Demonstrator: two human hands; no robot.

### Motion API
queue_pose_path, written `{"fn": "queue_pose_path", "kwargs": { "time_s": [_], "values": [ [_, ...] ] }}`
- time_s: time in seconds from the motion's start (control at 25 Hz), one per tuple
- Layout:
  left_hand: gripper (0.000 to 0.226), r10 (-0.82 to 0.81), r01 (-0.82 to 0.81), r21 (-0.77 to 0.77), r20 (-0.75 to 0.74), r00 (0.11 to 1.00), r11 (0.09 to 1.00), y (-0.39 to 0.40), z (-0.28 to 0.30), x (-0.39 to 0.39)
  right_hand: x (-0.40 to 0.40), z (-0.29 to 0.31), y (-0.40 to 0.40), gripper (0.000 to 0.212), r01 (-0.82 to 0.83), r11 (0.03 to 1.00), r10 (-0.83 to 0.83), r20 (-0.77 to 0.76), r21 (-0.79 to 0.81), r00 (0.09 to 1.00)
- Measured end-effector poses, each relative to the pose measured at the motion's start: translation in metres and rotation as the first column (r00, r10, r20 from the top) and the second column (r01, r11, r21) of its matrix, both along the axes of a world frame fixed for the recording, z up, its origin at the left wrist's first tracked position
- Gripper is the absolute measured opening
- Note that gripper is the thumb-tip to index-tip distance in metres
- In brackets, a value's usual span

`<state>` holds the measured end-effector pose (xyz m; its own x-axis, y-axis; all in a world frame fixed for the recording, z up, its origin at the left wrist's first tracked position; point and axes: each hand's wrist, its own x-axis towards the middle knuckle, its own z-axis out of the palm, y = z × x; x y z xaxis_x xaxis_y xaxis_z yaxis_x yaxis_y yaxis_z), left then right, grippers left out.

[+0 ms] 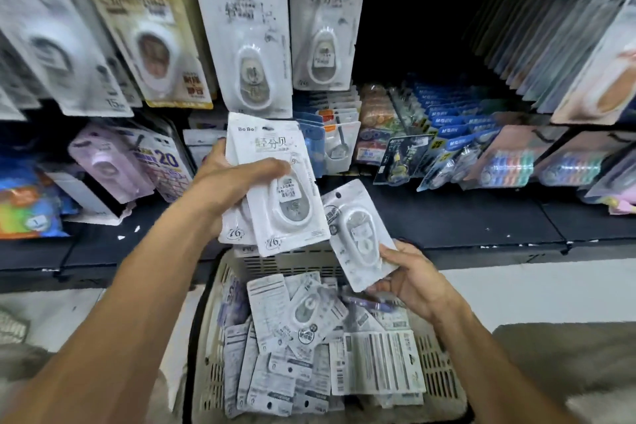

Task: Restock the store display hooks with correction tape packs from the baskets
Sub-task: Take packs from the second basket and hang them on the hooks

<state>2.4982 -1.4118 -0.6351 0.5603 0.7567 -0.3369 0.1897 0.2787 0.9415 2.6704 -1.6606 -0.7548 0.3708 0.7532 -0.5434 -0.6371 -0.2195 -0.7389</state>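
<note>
My left hand [227, 179] grips a small stack of white correction tape packs [275, 182], held upright in front of the shelf with their printed fronts toward me. My right hand [409, 272] pinches a single white correction tape pack [358, 234] by its lower end, tilted, just above the basket. Below both hands stands a beige slotted basket [437, 365] holding several more packs [309, 337] lying loose, mostly back side up. White packs of the same kind hang on display hooks above, one row [251, 38] in the middle and another [325, 24] to its right.
Other stationery packs hang at the left [148, 34] and far right [568, 38]. The black shelf [447, 220] carries purple tape boxes [113, 162], blue carded items [447, 120] and coloured tape rolls [509, 165]. Pale floor lies on either side of the basket.
</note>
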Motion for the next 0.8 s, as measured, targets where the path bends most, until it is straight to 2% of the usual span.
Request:
{"fn": "queue_pose_path", "kwargs": {
  "time_s": [0.16,0.24,0.36,0.44,0.6,0.8],
  "values": [
    [0.086,-0.082,0.075,0.115,0.064,0.995,0.991,-0.013,0.06,-0.002,-0.004,0.06,0.019,0.041,0.051,0.978,-0.075,0.112,0.203,0.991],
    [0.084,-0.107,0.089,0.14,0.122,0.987,0.986,-0.011,0.088,-0.005,0.0,0.103,0.038,0.04,0.088,0.949,-0.152,0.197,0.302,0.969],
    [0.077,-0.034,0.004,0.117,0.253,0.967,0.993,-0.002,0.118,-0.016,0.02,0.173,0.074,0.027,0.101,0.906,-0.249,0.323,0.411,0.913],
    [0.062,0.003,-0.022,0.051,0.355,0.935,0.998,0.003,0.129,-0.022,0.038,0.213,0.087,0.019,0.121,0.908,-0.3,0.419,0.402,0.857],
    [0.059,0.006,-0.01,0.007,0.429,0.903,1.0,0.007,0.136,-0.011,0.067,0.245,0.072,0.016,0.245,0.935,-0.354,0.637,0.256,0.685],
    [0.075,-0.055,0.048,0.029,0.453,0.89,0.998,0.002,0.136,0.023,0.075,0.262,0.057,0.018,0.411,0.872,-0.48,0.635,0.267,0.605]
  ]
}}
